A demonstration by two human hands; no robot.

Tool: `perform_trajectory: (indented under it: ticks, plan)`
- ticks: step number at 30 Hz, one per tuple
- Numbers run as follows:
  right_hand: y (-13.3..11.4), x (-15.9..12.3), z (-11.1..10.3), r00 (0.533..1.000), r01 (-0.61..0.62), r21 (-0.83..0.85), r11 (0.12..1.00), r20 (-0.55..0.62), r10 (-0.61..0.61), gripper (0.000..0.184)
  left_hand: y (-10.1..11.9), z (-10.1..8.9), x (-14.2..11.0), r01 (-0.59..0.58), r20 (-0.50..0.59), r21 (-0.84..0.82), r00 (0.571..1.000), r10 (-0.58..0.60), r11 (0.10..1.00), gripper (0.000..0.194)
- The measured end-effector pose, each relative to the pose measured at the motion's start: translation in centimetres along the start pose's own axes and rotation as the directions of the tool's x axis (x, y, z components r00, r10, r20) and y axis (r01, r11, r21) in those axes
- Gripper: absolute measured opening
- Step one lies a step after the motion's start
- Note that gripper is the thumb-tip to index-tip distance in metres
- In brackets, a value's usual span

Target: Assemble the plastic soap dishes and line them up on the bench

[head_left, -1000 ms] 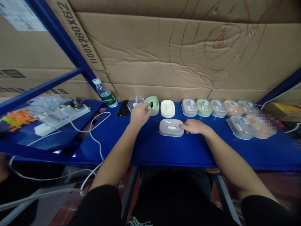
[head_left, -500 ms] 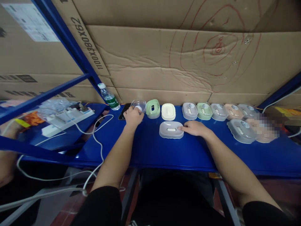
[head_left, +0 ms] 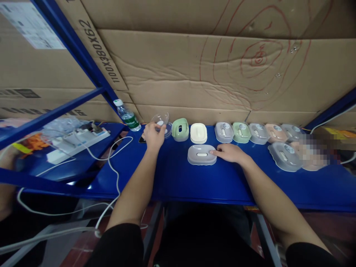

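Note:
With my left hand (head_left: 154,135) I pinch a clear plastic cover (head_left: 160,118) that has a white round patch on it. It is tilted up over a clear round container (head_left: 167,130), which also shows something white. My right hand (head_left: 229,152) grips the right end of a pale grey oval case (head_left: 202,155) with a white bar in its top, thumb on the upper face. Behind it stand a green case part (head_left: 180,129) with a dark opening and a cream square tray (head_left: 198,133). A dark phone (head_left: 142,139) lies partly hidden beside my left hand.
Several finished-looking cases stand along the back right, among them a green one (head_left: 241,132) and a larger grey one (head_left: 285,156). A water bottle (head_left: 128,116) and a white power strip (head_left: 79,144) with cables are left. A cardboard sheet (head_left: 178,70) rises behind the blue table (head_left: 205,185).
My left hand has moved slightly left and tilted the clear cover up from the round container. My right hand keeps its grip on the grey case.

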State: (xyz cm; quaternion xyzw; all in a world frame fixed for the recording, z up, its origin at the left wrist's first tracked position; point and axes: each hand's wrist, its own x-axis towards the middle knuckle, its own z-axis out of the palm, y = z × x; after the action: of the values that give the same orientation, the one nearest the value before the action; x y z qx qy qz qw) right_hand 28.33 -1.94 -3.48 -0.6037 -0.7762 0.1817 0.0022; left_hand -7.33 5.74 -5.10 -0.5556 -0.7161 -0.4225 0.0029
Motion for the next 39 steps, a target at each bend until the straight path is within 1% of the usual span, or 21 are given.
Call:
perform_trajectory:
  ticks: [2, 3, 4, 5, 6, 7, 8, 9, 10, 12, 14, 17, 19, 21, 23, 26, 28, 30, 33, 37, 39]
  plan:
    - [0.0, 0.0, 0.0, 0.999, 0.013, 0.035, 0.999, -0.037, -0.011, 0.061, 0.1, -0.1, -0.2, -0.060, -0.092, -0.171, 0.995, 0.045, 0.983, 0.032]
    - [0.0, 0.0, 0.0, 0.997, 0.024, 0.064, 0.998, -0.070, -0.020, 0.061, 0.3, -0.2, -0.4, -0.096, -0.114, -0.291, 0.991, 0.065, 0.952, 0.038]
    - [0.0, 0.0, 0.0, 0.993, 0.041, 0.101, 0.994, -0.114, -0.030, 0.059, 0.7, -0.2, -0.8, -0.126, -0.112, -0.423, 0.990, 0.086, 0.897, 0.044]
    - [0.0, 0.0, 0.0, 0.985, 0.068, 0.147, 0.987, -0.169, -0.042, 0.056, 1.1, -0.1, -1.3, -0.143, -0.088, -0.552, 0.990, 0.113, 0.822, 0.050]
    - [-0.1, 0.0, 0.1, 0.972, 0.105, 0.204, 0.973, -0.230, -0.057, 0.052, 1.7, -0.1, -1.9, -0.140, -0.037, -0.659, 0.987, 0.154, 0.739, 0.054]
    - [-0.2, 0.0, 0.1, 0.954, 0.154, 0.266, 0.952, -0.289, -0.074, 0.048, 2.4, 0.1, -2.7, -0.113, 0.020, -0.730, 0.982, 0.186, 0.674, 0.056]
    - [-0.2, 0.0, 0.2, 0.936, 0.212, 0.328, 0.921, -0.338, -0.095, 0.045, 3.1, 0.2, -3.6, -0.080, 0.085, -0.767, 0.971, 0.224, 0.637, 0.058]
    - [-0.3, 0.0, 0.4, 0.920, 0.271, 0.385, 0.882, -0.374, -0.120, 0.043, 3.9, 0.4, -4.6, -0.045, 0.172, -0.778, 0.944, 0.281, 0.626, 0.059]
    - [-0.4, 0.0, 0.6, 0.907, 0.324, 0.434, 0.841, -0.396, -0.146, 0.043, 4.6, 0.6, -5.6, -0.005, 0.244, -0.780, 0.919, 0.311, 0.626, 0.061]
    - [-0.7, -0.1, 1.0, 0.892, 0.394, 0.507, 0.766, -0.413, -0.185, 0.041, 5.9, 0.9, -7.2, 0.098, 0.387, -0.760, 0.863, 0.325, 0.643, 0.062]
    - [-1.0, -0.2, 1.3, 0.886, 0.418, 0.564, 0.712, -0.427, -0.182, 0.039, 6.6, 1.0, -8.3, 0.198, 0.469, -0.754, 0.830, 0.301, 0.627, 0.060]
    - [-1.2, -0.3, 1.5, 0.895, 0.397, 0.636, 0.661, -0.428, -0.125, 0.040, 6.8, 0.7, -8.5, 0.275, 0.530, -0.754, 0.791, 0.305, 0.597, 0.059]
    - [-1.0, -0.2, 1.4, 0.917, 0.353, 0.674, 0.649, -0.386, -0.098, 0.044, 6.5, 0.4, -8.2, 0.295, 0.588, -0.717, 0.742, 0.322, 0.632, 0.059]
    - [-0.8, -0.1, 1.4, 0.945, 0.296, 0.708, 0.642, -0.315, -0.088, 0.048, 6.1, 0.1, -7.7, 0.289, 0.648, -0.657, 0.688, 0.326, 0.696, 0.057]
    - [-0.5, 0.1, 1.4, 0.967, 0.242, 0.743, 0.624, -0.241, -0.087, 0.051, 5.8, -0.2, -7.4, 0.230, 0.677, -0.596, 0.659, 0.327, 0.770, 0.054]
    - [-0.2, 0.4, 1.4, 0.983, 0.182, 0.777, 0.603, -0.169, -0.079, 0.054, 5.7, -0.6, -7.1, 0.022, 0.682, -0.478, 0.640, 0.354, 0.878, 0.050]
    - [-0.1, 0.6, 1.4, 0.986, 0.159, 0.769, 0.619, -0.149, -0.068, 0.056, 5.9, -0.8, -7.1, -0.104, 0.681, -0.392, 0.636, 0.364, 0.914, 0.051]
    - [0.1, 0.8, 1.3, 0.989, 0.141, 0.746, 0.651, -0.133, -0.062, 0.058, 6.2, -1.0, -7.1, -0.164, 0.690, -0.336, 0.628, 0.361, 0.928, 0.058]
    - [0.3, 1.0, 1.1, 0.993, 0.110, 0.706, 0.699, -0.105, -0.051, 0.062, 6.5, -1.1, -7.4, -0.233, 0.713, -0.282, 0.598, 0.366, 0.931, 0.065]
    - [0.8, 1.0, 1.1, 0.999, 0.047, 0.606, 0.794, -0.014, -0.049, 0.068, 6.4, -0.8, -7.7, -0.356, 0.697, -0.224, 0.592, 0.405, 0.907, 0.054]
    - [0.8, 1.0, 1.2, 0.998, -0.002, 0.556, 0.831, 0.051, -0.032, 0.070, 6.3, -0.6, -7.6, -0.383, 0.705, -0.234, 0.566, 0.427, 0.894, 0.048]
